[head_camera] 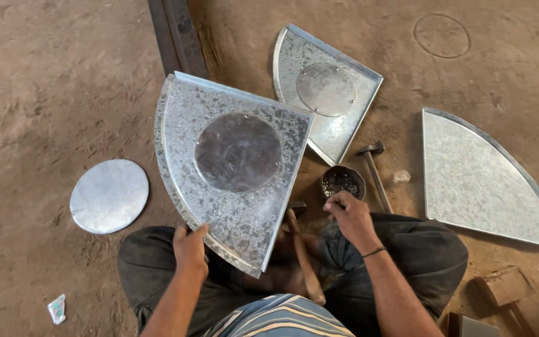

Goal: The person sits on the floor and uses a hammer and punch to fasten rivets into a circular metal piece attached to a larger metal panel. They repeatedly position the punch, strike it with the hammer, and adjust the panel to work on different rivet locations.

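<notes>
Left hand: I clamp the near curved rim of the quarter-round sheet, keeping it tilted over my lap.
Right hand: fingers pinched together beside the small bowl, right of the sheet.
Hammer: rests between my knees, within easy reach.

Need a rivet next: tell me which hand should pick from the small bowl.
Right. The right hand hovers just below the small bowl, fingers curled, seemingly empty. The left hand grips the edge of the quarter-round metal tray, steadying it.
</notes>
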